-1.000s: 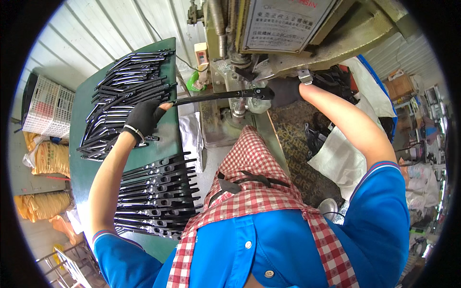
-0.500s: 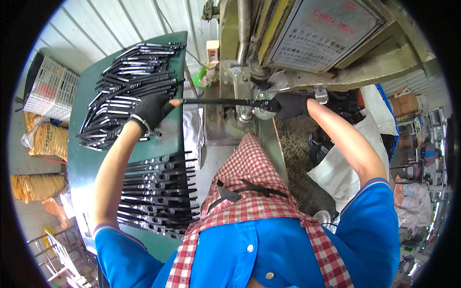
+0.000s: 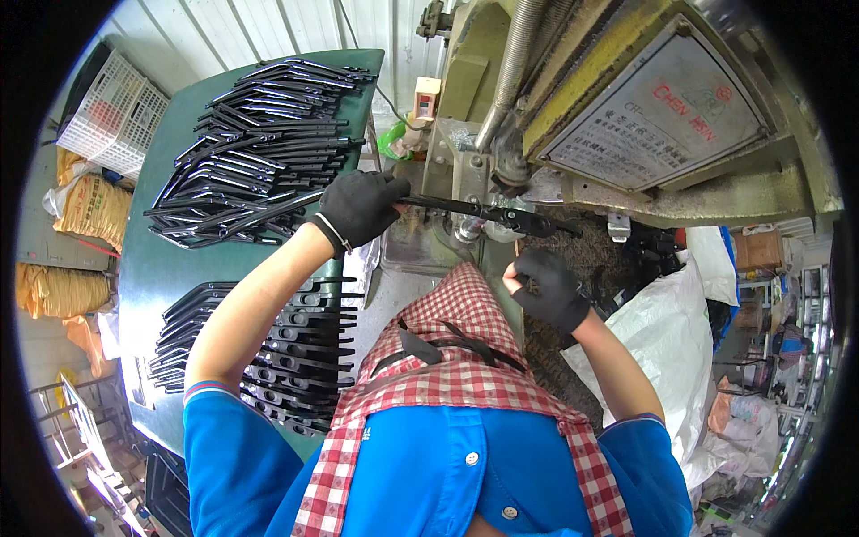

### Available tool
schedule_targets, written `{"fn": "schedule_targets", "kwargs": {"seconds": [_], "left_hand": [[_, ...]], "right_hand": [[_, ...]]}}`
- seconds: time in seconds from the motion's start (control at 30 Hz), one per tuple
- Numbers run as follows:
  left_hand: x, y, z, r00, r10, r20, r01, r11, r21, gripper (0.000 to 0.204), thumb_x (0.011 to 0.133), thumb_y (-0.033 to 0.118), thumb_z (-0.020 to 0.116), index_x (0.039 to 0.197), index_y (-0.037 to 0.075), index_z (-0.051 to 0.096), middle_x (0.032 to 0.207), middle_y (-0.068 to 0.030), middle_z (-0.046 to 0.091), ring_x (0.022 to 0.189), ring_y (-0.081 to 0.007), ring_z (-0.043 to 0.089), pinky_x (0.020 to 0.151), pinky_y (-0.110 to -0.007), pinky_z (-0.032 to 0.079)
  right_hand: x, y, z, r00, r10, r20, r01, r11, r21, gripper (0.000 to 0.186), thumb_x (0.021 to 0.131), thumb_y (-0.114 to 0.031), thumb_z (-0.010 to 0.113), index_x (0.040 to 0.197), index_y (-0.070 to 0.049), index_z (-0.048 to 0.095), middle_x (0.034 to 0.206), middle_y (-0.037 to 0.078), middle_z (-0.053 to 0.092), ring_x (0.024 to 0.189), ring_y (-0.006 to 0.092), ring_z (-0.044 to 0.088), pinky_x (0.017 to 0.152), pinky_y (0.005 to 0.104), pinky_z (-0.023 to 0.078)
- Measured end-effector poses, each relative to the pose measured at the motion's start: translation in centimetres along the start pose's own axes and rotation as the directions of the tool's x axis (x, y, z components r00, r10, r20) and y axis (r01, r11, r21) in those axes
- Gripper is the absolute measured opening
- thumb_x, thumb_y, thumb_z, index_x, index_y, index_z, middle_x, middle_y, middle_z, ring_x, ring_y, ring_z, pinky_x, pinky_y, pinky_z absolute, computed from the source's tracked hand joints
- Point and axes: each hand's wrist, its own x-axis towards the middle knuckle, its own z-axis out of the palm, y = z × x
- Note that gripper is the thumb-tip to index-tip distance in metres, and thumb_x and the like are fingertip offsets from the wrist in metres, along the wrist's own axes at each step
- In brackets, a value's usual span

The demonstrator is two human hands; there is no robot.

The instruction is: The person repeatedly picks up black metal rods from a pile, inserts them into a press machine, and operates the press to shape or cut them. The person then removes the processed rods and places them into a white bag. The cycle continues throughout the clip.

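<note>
My left hand [image 3: 362, 208], in a black glove, is closed around a long black metal bar [image 3: 440, 205]. The bar's bent left part reaches over the green table. Its right end, a thicker fitting with a hole, lies at the metal tooling [image 3: 469, 229] of a large machine [image 3: 463, 80]. Nearer my body, my right hand [image 3: 550, 291], also gloved in black, is apart from the bar. Its fingers are curled in, and anything inside them is hidden.
On the green table [image 3: 210, 264] at left lie a pile of bent black bars [image 3: 259, 170] and a row with holed ends [image 3: 300, 358]. A white sack [image 3: 649, 336] lies at right. A white crate [image 3: 114, 116] and yellow sacks [image 3: 67, 291] stand far left.
My right hand has let go of the bar's fitting end and drawn back toward my body. My left hand, still gripping the bar, appears farther right. The whole view has shifted somewhat.
</note>
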Motion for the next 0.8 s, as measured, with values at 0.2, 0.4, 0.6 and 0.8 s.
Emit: {"fn": "schedule_targets", "kwargs": {"seconds": [0.2, 0.4, 0.6, 0.8], "left_hand": [[0.2, -0.1, -0.3, 0.998, 0.003, 0.066, -0.002, 1.000, -0.014, 0.026, 0.081, 0.033, 0.065, 0.096, 0.013, 0.057, 0.081, -0.0105, 0.062, 0.074, -0.0335, 0.063, 0.061, -0.045, 0.048], [1.6, 2.3, 0.5, 0.980, 0.110, -0.166, -0.149, 0.958, -0.246, 0.030, 0.081, 0.026, 0.064, 0.108, 0.015, 0.059, 0.088, -0.0116, 0.063, 0.082, -0.0335, 0.065, 0.067, -0.046, 0.050], [-2.1, 1.0, -1.9, 0.982, 0.142, -0.123, -0.174, 0.932, -0.317, 0.035, 0.085, 0.019, 0.062, 0.120, 0.020, 0.059, 0.082, -0.0129, 0.064, 0.072, -0.0347, 0.063, 0.061, -0.045, 0.049], [-17.2, -7.6, -1.0, 0.944, -0.236, 0.233, 0.265, 0.959, -0.103, 0.022, 0.084, 0.019, 0.060, 0.105, 0.020, 0.066, 0.080, -0.0120, 0.064, 0.078, -0.0337, 0.064, 0.067, -0.045, 0.049]], "right_hand": [[0.6, 4.0, 4.2, 0.945, 0.310, 0.102, -0.325, 0.919, 0.221, 0.012, 0.079, -0.015, 0.063, 0.083, -0.004, 0.063, 0.069, 0.010, 0.061, 0.062, 0.0240, 0.062, 0.060, 0.0328, 0.048], [2.7, 12.7, 9.0, 0.897, 0.376, -0.233, -0.426, 0.875, -0.229, 0.028, 0.085, -0.031, 0.059, 0.095, -0.006, 0.067, 0.088, 0.019, 0.066, 0.081, 0.0373, 0.064, 0.070, 0.0460, 0.050], [6.5, 14.2, 9.0, 0.857, 0.515, -0.006, -0.453, 0.749, -0.484, 0.029, 0.081, -0.032, 0.059, 0.093, -0.008, 0.069, 0.091, 0.022, 0.066, 0.091, 0.0387, 0.063, 0.080, 0.0487, 0.049], [6.3, 16.5, 9.7, 0.740, 0.672, -0.021, -0.603, 0.649, -0.463, 0.022, 0.081, -0.026, 0.058, 0.094, -0.012, 0.069, 0.100, 0.016, 0.067, 0.095, 0.0366, 0.063, 0.079, 0.0458, 0.050]]}}
